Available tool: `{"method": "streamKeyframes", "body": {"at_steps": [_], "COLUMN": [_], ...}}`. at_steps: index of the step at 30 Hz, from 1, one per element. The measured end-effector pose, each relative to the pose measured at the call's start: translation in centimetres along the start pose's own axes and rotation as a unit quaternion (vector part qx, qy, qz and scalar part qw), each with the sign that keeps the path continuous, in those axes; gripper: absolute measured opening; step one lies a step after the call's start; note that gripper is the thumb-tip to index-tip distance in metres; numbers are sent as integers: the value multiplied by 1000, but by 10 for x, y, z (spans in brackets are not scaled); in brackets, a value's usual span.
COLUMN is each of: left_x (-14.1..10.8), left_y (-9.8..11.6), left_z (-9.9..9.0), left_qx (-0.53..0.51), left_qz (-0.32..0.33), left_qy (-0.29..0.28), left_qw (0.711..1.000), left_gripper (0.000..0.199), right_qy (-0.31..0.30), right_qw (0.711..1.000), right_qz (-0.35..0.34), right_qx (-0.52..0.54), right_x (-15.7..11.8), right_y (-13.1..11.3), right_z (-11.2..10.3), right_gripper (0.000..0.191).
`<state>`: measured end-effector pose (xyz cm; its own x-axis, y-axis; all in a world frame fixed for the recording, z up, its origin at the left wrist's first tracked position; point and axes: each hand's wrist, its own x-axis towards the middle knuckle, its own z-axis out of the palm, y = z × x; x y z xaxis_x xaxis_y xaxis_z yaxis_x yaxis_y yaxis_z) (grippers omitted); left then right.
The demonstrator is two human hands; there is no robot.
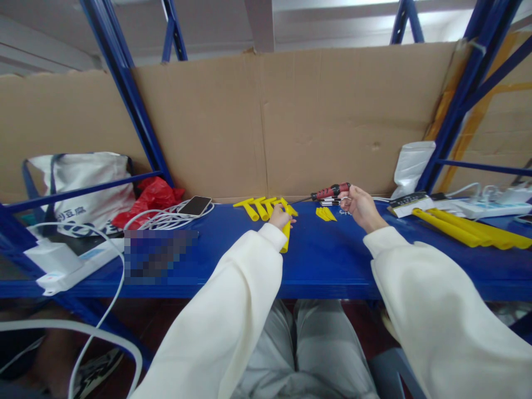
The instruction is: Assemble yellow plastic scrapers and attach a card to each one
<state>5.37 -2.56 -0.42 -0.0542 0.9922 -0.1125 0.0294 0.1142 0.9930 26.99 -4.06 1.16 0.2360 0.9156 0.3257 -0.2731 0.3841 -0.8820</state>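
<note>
My left hand point(279, 215) is closed around a yellow T-shaped plastic piece point(285, 243), whose tube-like stem points toward me. My right hand point(362, 207) grips the end of a red and black screwdriver point(327, 192). The screwdriver's shaft runs left to the top of the held piece; whether its tip touches a screw is too small to tell. Just left of my left hand, several similar yellow T-shaped pieces point(250, 211) lie in a row. Small flat yellow parts point(325, 214) lie between my hands, with tiny shiny bits point(343, 211) beside my right hand.
Long yellow tubes point(453, 228) and a power strip point(490, 208) lie on the blue bench point(328, 266) at right. A phone point(195, 206), white cables, a red bag point(152, 198), and a cloth bag point(85, 185) are at left. Cardboard point(324, 122) stands behind.
</note>
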Motion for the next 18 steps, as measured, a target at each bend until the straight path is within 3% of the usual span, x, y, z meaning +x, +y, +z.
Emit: {"method": "streamKeyframes", "body": {"at_steps": [12,18], "left_x": [-1,-1], "left_y": [1,0], "left_z": [0,0], "left_qx": [18,14], "left_qz": [1,2], "left_qy": [10,7], "left_qw": [1000,1000], "left_gripper": [60,61], "right_qy": [43,-20], "right_qw": [999,1000], "right_qz": [19,-4], "right_qx": [13,3], "right_x": [7,7], "right_y": [6,6], "right_z": [-4,-9], "right_gripper": [41,35]}}
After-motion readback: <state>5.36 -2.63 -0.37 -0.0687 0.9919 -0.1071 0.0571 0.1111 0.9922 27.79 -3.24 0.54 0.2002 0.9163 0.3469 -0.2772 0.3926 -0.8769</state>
